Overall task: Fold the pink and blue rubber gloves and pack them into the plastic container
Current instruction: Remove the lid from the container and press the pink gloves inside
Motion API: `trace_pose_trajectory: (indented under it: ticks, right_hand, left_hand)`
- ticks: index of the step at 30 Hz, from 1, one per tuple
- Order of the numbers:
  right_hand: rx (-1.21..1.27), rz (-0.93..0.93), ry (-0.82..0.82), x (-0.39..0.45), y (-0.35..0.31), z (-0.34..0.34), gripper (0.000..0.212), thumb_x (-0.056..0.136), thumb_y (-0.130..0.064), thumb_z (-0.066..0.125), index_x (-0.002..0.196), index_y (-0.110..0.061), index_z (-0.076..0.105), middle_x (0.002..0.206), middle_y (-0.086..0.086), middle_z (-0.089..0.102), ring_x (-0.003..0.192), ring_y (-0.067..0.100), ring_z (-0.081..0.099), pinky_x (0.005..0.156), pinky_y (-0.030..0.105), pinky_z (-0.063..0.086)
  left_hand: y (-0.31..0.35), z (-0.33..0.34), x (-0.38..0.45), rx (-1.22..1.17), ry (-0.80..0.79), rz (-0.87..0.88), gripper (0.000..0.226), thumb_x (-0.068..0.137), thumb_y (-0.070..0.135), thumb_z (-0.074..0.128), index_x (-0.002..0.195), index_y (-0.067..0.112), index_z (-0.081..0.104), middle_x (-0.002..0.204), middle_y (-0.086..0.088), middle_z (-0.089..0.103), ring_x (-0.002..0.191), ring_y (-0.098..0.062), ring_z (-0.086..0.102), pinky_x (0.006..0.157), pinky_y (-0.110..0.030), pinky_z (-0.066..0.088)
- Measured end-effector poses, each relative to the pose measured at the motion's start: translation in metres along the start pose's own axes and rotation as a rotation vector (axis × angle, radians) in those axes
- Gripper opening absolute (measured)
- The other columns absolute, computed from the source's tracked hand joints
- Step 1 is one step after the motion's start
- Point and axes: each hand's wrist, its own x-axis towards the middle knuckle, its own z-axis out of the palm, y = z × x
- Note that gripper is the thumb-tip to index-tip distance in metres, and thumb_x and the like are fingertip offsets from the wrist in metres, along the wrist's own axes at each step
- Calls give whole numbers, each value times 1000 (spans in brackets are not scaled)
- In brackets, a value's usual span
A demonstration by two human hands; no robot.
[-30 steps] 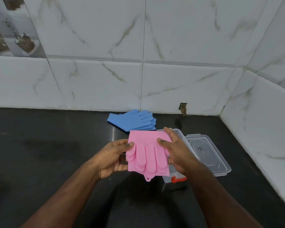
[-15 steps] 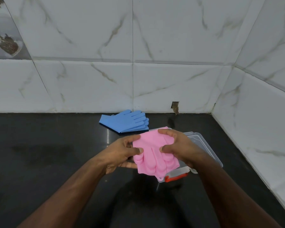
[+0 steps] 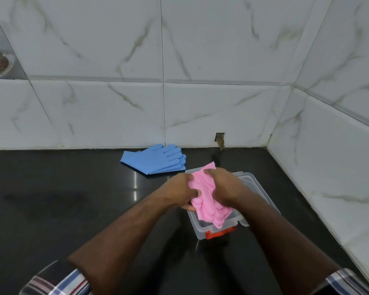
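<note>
Between my left hand [image 3: 179, 192] and right hand [image 3: 224, 186] the pink gloves [image 3: 205, 199] look like matt, soft rubber. Under them the plastic container [image 3: 202, 228] is clear and smooth. Beyond my left hand lie matt blue gloves [image 3: 156, 159] on the glossy black worktop [image 3: 62, 199], before polished marble-look tiles [image 3: 115, 60].

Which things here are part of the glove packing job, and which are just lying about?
Part of the job:
pink gloves, gripped by the left hand and right hand
blue gloves, flat on the counter
plastic container, open, under the pink gloves
container lid

Just there:
black counter
marble wall tiles
</note>
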Motion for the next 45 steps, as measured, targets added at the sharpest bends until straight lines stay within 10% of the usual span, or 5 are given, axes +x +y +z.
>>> trace_pose_trajectory:
  ticks: [13, 26, 31, 38, 45]
  right_hand:
    - [-13, -27, -52, 20, 8, 35, 36, 98, -18, 52, 133, -12, 48, 127, 11, 57, 108, 21, 57, 97, 30, 44]
    - [-241, -40, -212, 12, 7, 36, 53, 90, -13, 63, 140, -11, 46, 136, 13, 55, 121, 27, 54, 101, 35, 43]
    - [-448, -166, -16, 8, 11, -6, 51, 88, -18, 67, 136, -30, 54, 133, 1, 60, 117, 21, 53, 95, 40, 48]
    - [-719, -275, -241, 8, 30, 15, 76, 78, -46, 75, 145, -37, 41, 157, -4, 35, 150, 33, 6, 116, 64, 2]
    - [-893, -287, -180, 8, 38, 35, 79, 74, -54, 75, 143, -33, 43, 158, 4, 32, 149, 40, 2, 108, 75, -8]
  left_hand:
    - [0, 21, 26, 708, 71, 190, 19, 98, 9, 56, 112, 4, 68, 111, -13, 71, 101, -24, 67, 90, -31, 54]
    - [-15, 17, 29, 1086, 106, 126, 47, 97, 50, 54, 131, 18, 62, 143, -9, 50, 132, -29, 40, 110, -54, 36]
    - [-12, 12, 27, 1087, 116, 180, 43, 92, 48, 63, 128, 24, 65, 137, -2, 56, 128, -24, 41, 110, -52, 33]
    - [-4, 27, 36, 1166, -48, 130, 46, 90, 46, 67, 127, 20, 61, 133, -4, 61, 131, -26, 47, 114, -59, 26]
    - [-10, 50, 51, 1312, -40, 61, 60, 82, 46, 77, 133, 19, 59, 141, -10, 57, 137, -33, 45, 116, -62, 16]
